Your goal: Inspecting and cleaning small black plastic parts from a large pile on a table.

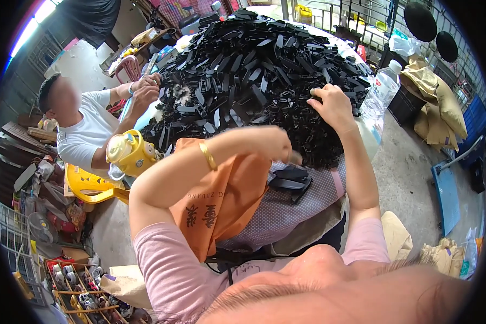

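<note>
Concrete floor [410,178], yellow plastic chair [89,186], stacked sacks [443,102]

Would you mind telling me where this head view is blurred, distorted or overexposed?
Head view: the left hand is smeared by motion blur, while the right hand on the pile of black plastic parts is sharp; fisheye bending curves the edges toward a dark rim; daylight glares at the upper left corner; the nearby person's face is blurred.

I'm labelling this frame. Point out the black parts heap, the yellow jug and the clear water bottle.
black parts heap [254,70], head view, middle of the pile.
yellow jug [132,154], head view, its body.
clear water bottle [382,90], head view, upper body.
</note>
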The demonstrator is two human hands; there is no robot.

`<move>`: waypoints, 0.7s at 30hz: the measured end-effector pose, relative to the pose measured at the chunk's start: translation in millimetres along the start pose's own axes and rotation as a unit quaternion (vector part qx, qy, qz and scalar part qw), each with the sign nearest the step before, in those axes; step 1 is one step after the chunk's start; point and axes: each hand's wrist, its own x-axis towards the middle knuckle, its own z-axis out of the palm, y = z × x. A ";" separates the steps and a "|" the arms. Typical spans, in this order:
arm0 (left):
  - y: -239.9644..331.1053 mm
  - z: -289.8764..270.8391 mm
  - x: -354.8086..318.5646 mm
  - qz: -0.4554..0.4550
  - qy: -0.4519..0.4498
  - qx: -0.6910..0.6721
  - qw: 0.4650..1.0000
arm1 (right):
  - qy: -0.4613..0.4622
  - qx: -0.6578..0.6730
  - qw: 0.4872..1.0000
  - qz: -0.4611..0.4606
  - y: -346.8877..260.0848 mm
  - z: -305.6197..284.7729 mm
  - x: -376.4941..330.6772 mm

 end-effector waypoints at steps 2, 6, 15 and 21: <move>1.5 -36.7 11.7 -0.043 0.022 -0.043 0.998 | 0.028 -0.026 0.998 -0.045 7.6 5.9 -2.2; -62.0 -61.1 62.1 0.007 0.432 0.269 0.861 | 0.068 -0.061 0.991 -0.094 -9.0 10.6 0.6; -79.9 -63.3 88.8 -0.007 0.416 0.254 0.873 | 0.069 -0.013 0.994 -0.088 0.9 15.5 0.8; -97.0 -50.7 47.1 -0.032 0.477 -0.032 0.878 | 0.079 0.001 0.992 -0.100 -2.9 16.8 4.6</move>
